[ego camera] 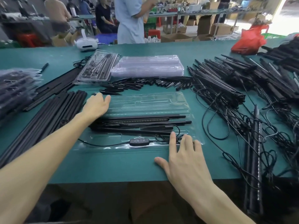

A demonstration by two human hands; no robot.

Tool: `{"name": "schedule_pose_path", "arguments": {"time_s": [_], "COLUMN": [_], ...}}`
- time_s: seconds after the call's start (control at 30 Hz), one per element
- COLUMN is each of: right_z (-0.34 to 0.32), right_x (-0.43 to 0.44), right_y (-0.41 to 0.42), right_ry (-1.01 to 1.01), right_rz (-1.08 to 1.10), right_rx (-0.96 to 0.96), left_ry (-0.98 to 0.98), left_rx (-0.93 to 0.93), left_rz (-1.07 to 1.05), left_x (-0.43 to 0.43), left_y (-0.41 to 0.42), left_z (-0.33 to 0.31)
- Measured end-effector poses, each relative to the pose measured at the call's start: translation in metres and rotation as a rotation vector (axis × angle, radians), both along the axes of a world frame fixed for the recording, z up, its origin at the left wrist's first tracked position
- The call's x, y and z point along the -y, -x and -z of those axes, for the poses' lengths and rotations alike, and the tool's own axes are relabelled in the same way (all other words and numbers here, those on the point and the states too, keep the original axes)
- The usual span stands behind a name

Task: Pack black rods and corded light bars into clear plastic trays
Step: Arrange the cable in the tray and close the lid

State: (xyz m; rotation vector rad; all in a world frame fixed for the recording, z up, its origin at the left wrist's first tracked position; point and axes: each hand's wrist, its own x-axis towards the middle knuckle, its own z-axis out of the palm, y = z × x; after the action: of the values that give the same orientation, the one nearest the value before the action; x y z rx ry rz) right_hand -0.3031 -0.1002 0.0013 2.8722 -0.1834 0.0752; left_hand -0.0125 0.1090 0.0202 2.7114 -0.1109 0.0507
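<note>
Left hand [97, 105] lies flat on the clear tray's [145, 101] left end; right hand [182, 159], fingers spread, presses its near-right corner.

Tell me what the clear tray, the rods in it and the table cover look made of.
Clear tray: thin moulded plastic, glossy; see-through, with glints along its formed channels.
Rods: matte black, straight; metal or plastic, cannot tell.
Table cover: dull teal mat, probably rubber or vinyl; no glare.
</note>
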Motion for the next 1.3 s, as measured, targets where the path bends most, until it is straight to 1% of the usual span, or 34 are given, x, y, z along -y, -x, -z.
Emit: {"name": "schedule_pose_path", "arguments": {"time_s": [0.07, 0.1, 0.2, 0.27, 0.37, 0.43, 0.47, 0.5, 0.57, 0.63, 0.7, 0.73, 0.83, 0.87, 0.9, 0.97, 1.03, 1.07, 1.1, 1.17, 1.23, 1.3], "right_z": [0.0, 0.0, 0.0, -0.001, -0.003, -0.004, -0.004, -0.005, -0.006, -0.007, -0.008, -0.008, -0.007, -0.007, -0.007, -0.007, -0.006, -0.005, -0.004, -0.002, 0.001, 0.004], "right_x": [0.0, 0.0, 0.0, 0.0, 0.0, 0.001, 0.001, 0.001, 0.0, 0.0, 0.0, 0.0, -0.001, -0.002, -0.002, -0.002, -0.003, -0.003, -0.004, -0.004, -0.004, -0.004], "right_y": [-0.001, -0.001, -0.002, -0.003, -0.003, -0.003, -0.004, -0.004, -0.004, -0.004, -0.004, -0.003, -0.002, -0.002, -0.001, -0.001, -0.002, -0.002, -0.002, -0.002, -0.001, 0.001], "right_ry": [-0.012, -0.015, -0.022, -0.027, -0.018, -0.011, -0.005, 0.001, 0.002, -0.004, -0.009, -0.008, -0.004, -0.004, -0.004, -0.004, -0.01, -0.016, -0.025, -0.041, -0.046, -0.061], "right_rz": [0.004, 0.005, 0.009, 0.008, 0.008, 0.014, 0.017, 0.02, 0.025, 0.032, 0.038, 0.038, 0.041, 0.045, 0.048, 0.047, 0.046, 0.045, 0.044, 0.044, 0.041, 0.039], "right_rx": [-0.003, -0.006, -0.01, -0.015, -0.011, -0.018, -0.02, -0.022, -0.026, -0.028, -0.027, -0.026, -0.027, -0.031, -0.034, -0.029, -0.017, -0.009, 0.001, 0.028, 0.052, 0.071], "left_ry": [0.106, 0.194, 0.601, 0.875, 1.176, 1.275, 1.283, 1.26, 1.135, 0.96, 0.728, 0.601, 0.125, -0.015, -0.109, -0.173, -0.131, -0.108, -0.11, -0.224, -0.331, -0.357], "left_rx": [-0.005, -0.002, -0.014, 0.017, 0.018, -0.047, -0.076, -0.097, -0.101, -0.028, 0.068, 0.079, 0.024, 0.016, 0.013, 0.027, -0.003, -0.057, -0.117, -0.164, -0.132, -0.069], "left_rz": [-0.055, -0.108, -0.214, -0.202, -0.156, -0.084, -0.049, -0.016, 0.046, 0.135, 0.27, 0.347, 0.502, 0.536, 0.579, 0.699, 0.799, 0.816, 0.817, 0.8, 0.769, 0.761], "left_x": [0.007, 0.008, 0.003, -0.003, -0.01, -0.019, -0.025, -0.031, -0.043, -0.052, -0.06, -0.061, -0.057, -0.051, -0.043, -0.022, 0.003, 0.017, 0.03, 0.052, 0.062, 0.061], "left_y": [-0.006, -0.01, -0.02, -0.018, -0.003, 0.007, 0.01, 0.014, 0.024, 0.033, 0.045, 0.051, 0.071, 0.079, 0.087, 0.103, 0.116, 0.12, 0.123, 0.127, 0.13, 0.132], "left_z": [-0.002, -0.003, -0.008, -0.017, -0.033, -0.041, -0.044, -0.047, -0.056, -0.066, -0.077, -0.084, -0.102, -0.104, -0.102, -0.091, -0.073, -0.062, -0.051, -0.028, -0.009, 0.003]}}
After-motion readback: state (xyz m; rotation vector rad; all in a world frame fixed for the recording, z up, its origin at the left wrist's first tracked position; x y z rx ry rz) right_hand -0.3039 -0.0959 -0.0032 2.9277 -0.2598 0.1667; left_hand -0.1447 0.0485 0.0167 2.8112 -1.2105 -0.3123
